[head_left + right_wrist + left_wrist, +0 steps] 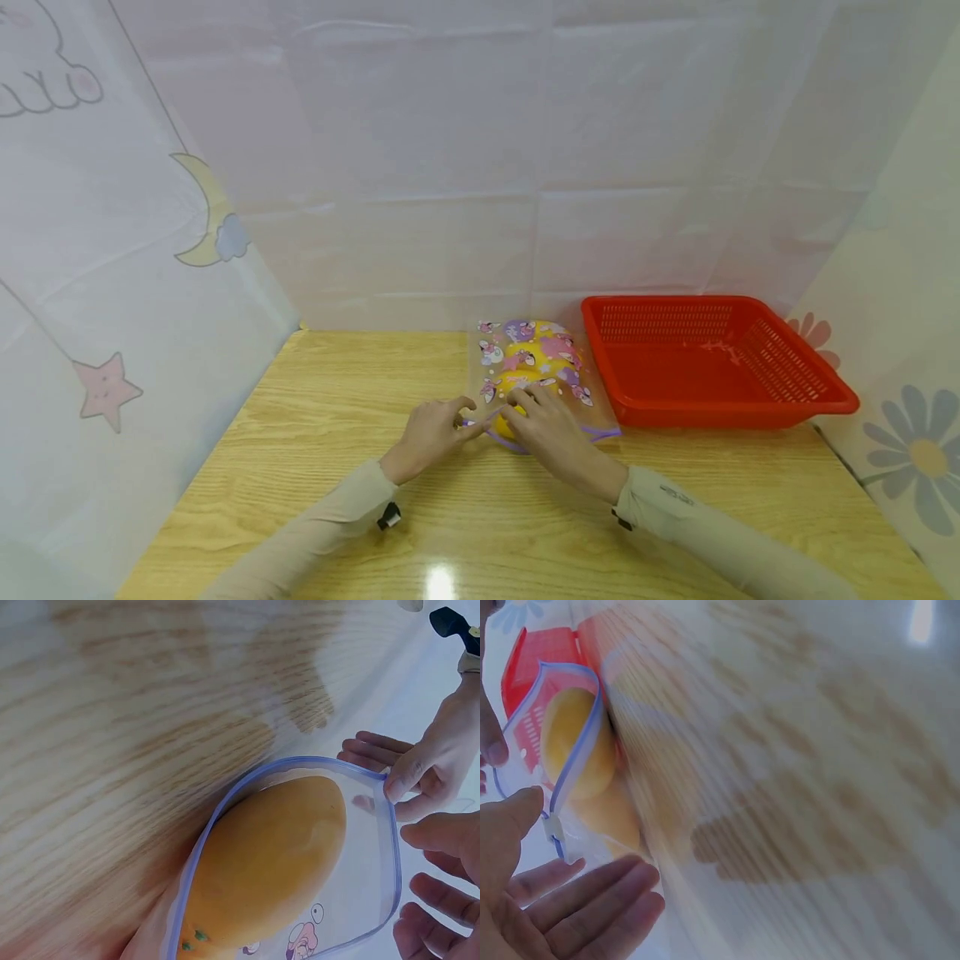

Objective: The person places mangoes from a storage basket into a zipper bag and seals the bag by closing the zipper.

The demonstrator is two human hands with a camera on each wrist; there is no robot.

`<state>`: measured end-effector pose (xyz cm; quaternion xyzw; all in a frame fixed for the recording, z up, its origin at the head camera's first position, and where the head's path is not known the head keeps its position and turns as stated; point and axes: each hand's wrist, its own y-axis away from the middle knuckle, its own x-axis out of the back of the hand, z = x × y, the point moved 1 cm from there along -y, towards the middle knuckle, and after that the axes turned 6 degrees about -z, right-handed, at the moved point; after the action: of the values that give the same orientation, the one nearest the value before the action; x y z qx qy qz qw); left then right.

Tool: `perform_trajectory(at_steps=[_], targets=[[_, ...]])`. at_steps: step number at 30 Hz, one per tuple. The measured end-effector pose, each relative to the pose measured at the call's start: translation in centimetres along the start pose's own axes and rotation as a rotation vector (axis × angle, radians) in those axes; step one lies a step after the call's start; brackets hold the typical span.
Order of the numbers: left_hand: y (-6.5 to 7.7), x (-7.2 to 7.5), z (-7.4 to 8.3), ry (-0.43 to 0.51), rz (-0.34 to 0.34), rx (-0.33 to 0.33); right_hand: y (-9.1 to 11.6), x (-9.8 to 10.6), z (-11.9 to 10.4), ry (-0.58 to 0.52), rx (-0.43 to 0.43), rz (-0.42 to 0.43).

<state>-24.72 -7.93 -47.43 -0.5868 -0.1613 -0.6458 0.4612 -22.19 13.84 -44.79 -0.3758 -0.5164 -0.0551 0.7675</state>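
A clear zip bag [592,417] with printed pink and purple figures and a purple zip rim lies on the table, its mouth spread towards me. Inside are several plump yellow fruits that look like mangoes; one mango [277,859] sits just within the mouth. My left hand [431,435] pinches the bag's left corner between thumb and fingers, by the white zip slider [552,826]. Over the mouth is my right hand [551,429], its fingers loosely bent and spread beside the rim in the right wrist view. Whether its fingertips touch the rim is unclear.
A red plastic basket [622,408] with slatted sides stands right of the bag. Both are on a light wooden table [360,375]. Printed cloth or sheeting [412,167] hangs behind and at both sides.
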Motion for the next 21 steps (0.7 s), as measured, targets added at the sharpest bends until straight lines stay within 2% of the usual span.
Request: perform_trajectory(at_steps=[4, 13, 16, 21], targets=[[0.1, -0.1, -0.1, 0.097, -0.056, 0.033, -0.4, -0.5, 0.0, 0.01, -0.012, -0.015], [0.2, 0.1, -0.2, 0.237, -0.091, 0.049, -0.6, -1.0, -0.1, 0.015, -0.038, -0.066], [0.3, 0.2, -0.2, 0.247, -0.088, 0.062, -0.7, -1.0, -0.1, 0.016, -0.038, -0.068], [0.5, 0.1, -0.3, 0.211, -0.076, 0.101, -0.9, -1.2, -0.2, 0.011, -0.05, -0.079]])
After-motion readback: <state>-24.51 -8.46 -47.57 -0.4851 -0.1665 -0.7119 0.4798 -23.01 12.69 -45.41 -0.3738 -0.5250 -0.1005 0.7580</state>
